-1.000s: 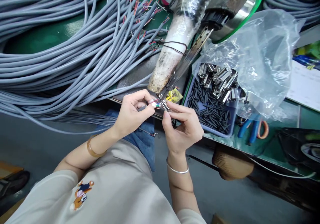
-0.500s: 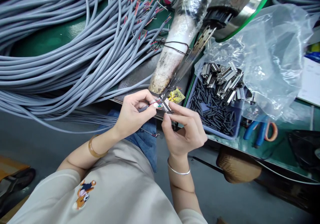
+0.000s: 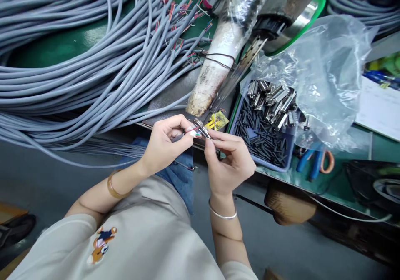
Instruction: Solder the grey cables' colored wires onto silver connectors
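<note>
My left hand (image 3: pixel 170 142) pinches the end of a grey cable, whose thin coloured wires (image 3: pixel 196 133) stick out past the fingertips. Between thumb and fingers, my right hand (image 3: pixel 229 159) grips a small metal connector (image 3: pixel 202 129) with a row of pins. The wires and the connector are close together; whether they are joined is too small to tell. Just above them is the tip of a soldering iron (image 3: pixel 215 104), beside a thick white wrapped arm (image 3: pixel 211 73). A yellow sponge piece (image 3: pixel 218 121) lies behind my right fingertips.
Many grey cables (image 3: pixel 93 80) cover the left of the green table. On the right, a blue tray (image 3: pixel 289 157) holds black sleeves and metal connectors, partly under a plastic bag (image 3: pixel 331 76). Blue-handled pliers (image 3: pixel 316 165) lie beside it. A solder reel (image 3: pixel 300 30) stands behind.
My right hand has shifted slightly left with the connector, which now sits closer to the left fingertips. The dark tip that touched the connector area is no longer over it. The view has shifted a little.
</note>
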Demonstrator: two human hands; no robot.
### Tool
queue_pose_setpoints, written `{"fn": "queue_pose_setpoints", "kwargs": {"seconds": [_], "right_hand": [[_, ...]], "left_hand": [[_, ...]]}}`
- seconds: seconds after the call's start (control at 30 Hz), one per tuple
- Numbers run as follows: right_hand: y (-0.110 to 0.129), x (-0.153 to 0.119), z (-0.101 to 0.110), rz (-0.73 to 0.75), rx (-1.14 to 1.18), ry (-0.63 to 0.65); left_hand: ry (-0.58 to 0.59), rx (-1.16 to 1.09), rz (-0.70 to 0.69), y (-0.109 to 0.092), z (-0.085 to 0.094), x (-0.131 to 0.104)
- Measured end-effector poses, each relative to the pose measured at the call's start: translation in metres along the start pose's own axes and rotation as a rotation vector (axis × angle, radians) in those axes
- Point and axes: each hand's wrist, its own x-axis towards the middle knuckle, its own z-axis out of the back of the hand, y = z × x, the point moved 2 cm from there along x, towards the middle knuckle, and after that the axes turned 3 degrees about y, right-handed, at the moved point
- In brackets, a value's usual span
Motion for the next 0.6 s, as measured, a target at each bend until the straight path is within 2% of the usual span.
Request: {"fn": "queue_pose_setpoints", "kwargs": {"seconds": [0.13, 0.6], "right_hand": [[-0.0002, 0.0008, -0.0001, 0.128, -0.107, -0.026], [-0.0001, 0.0073, -0.0009, 0.163, -0.161, -0.035]], "left_hand": [[-0.039, 0.067, -0.042, -0.0003, -0.0032, 0.0016], [-0.057, 0.112, -0.085, -0.002, -0.0033, 0.0048]]}}
